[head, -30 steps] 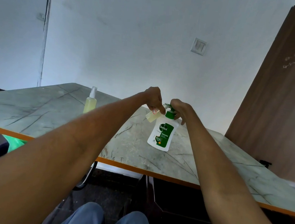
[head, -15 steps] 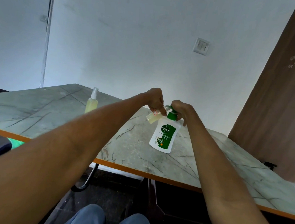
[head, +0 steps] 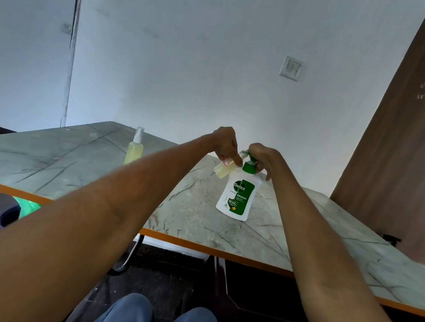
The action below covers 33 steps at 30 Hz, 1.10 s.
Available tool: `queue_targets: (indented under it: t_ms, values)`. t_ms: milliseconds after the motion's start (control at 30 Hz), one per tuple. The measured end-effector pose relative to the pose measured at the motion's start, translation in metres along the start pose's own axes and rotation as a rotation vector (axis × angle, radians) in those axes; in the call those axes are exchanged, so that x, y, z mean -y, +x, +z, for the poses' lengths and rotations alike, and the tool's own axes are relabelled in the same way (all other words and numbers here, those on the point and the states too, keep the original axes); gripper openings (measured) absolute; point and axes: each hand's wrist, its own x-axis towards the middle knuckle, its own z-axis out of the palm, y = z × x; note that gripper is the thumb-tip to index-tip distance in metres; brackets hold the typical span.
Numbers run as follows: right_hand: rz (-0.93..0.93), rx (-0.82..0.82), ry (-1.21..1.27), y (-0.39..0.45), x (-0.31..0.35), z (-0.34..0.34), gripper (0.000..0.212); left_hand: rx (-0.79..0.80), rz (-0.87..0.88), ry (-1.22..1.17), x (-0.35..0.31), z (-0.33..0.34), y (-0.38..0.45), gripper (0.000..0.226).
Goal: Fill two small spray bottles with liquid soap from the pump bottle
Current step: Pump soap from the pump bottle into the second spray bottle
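Observation:
A white Dettol pump bottle (head: 237, 197) with a green label and green pump stands on the marble table (head: 196, 218). My right hand (head: 263, 158) rests on top of its pump head. My left hand (head: 225, 142) holds a small uncapped spray bottle (head: 223, 168) tilted, its open neck up against the pump nozzle; yellowish liquid fills its lower part. A second small spray bottle (head: 134, 149), capped with a clear sprayer and filled with yellowish liquid, stands upright farther left on the table.
The table has an orange front edge (head: 199, 247). A brown wooden panel (head: 399, 160) rises at the right. A green object (head: 26, 208) lies below the table's left edge. My knees (head: 153, 316) show under the table.
The hands and both bottles hold the same pose; only the camera view has shifted slightly.

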Motion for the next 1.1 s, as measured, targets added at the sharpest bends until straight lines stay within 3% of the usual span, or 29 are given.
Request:
queue_targets:
  t_ms: [1100]
  values:
    - [0.003, -0.001, 0.062, -0.0032, -0.0018, -0.0016, 0.029, -0.021, -0.002, 0.014, -0.0017, -0.0003, -0.0002, 0.044]
